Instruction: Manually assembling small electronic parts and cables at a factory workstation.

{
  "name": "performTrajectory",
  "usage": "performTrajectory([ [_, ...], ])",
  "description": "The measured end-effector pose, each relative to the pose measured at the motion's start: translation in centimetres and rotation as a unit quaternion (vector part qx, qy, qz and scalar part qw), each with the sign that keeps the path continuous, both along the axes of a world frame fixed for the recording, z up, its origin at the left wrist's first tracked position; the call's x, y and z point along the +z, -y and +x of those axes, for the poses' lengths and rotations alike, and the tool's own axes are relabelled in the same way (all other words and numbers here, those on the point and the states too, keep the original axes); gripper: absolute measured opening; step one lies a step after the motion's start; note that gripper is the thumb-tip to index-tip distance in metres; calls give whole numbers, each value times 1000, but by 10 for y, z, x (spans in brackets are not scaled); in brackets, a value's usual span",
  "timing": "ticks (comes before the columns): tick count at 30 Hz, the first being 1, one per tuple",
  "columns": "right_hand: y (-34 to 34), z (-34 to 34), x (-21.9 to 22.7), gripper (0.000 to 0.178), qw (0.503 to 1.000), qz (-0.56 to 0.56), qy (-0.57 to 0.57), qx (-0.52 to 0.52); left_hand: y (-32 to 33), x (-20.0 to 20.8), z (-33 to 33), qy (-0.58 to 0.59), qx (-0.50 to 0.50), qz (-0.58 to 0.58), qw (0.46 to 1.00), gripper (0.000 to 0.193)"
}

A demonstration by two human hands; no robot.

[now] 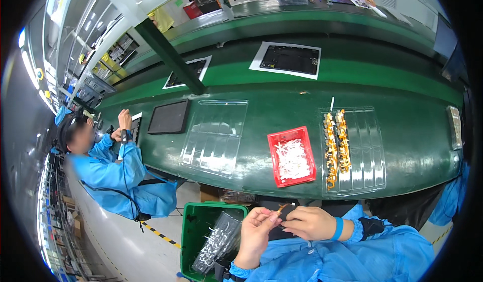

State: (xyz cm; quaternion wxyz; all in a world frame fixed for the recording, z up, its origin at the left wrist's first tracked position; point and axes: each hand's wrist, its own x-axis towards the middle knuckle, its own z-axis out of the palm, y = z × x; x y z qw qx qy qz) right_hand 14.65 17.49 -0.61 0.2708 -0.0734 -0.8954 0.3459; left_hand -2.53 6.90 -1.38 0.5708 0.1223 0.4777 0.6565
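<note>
In front of my body, at the bench's near edge, both hands meet around a small orange-and-black flex cable (pixel 280 210). My left hand (pixel 256 226) pinches its orange end between thumb and fingertips. The fingers of my right hand (pixel 313 222) close on its dark side; part of the piece is hidden behind them. Just beyond the hands stands a red bin (pixel 298 183) filled with small white strips (pixel 292 157). To its right, a transparent plastic tray (pixel 370 151) bears two rows of similar orange-and-black flex cables (pixel 344 146).
Another transparent tray (pixel 214 136) and a black tray (pixel 168 117) lie left on the green bench. Farther off, a black tablet-like panel (pixel 291 59) rests on white sheeting. A green bin (pixel 188 231) with scraps stands by my left arm. A co-worker (pixel 115 166) sits at left.
</note>
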Motion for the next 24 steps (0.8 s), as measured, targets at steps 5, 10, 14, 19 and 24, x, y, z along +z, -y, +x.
performTrajectory([
  [5, 0, -9, -5, 20, 999, -17, -23, -25, -27, 29, -73, -100, 30, 16, 994, 16],
  [10, -1, -1, -6, 16, 999, -25, 10, -47, -112, 52, -173, -141, -4, 47, 989, 20],
  [14, 3, 4, -4, 12, 998, -13, 16, -63, -177, 58, -218, -112, 5, 55, 992, 18],
  [19, 8, 11, -9, 9, 997, -10, 15, -75, -206, -7, -261, -131, 52, -47, 989, 33],
  [24, 11, 22, -17, 10, 997, -32, 19, -74, -203, -51, -280, -190, 91, -73, 975, 25],
])
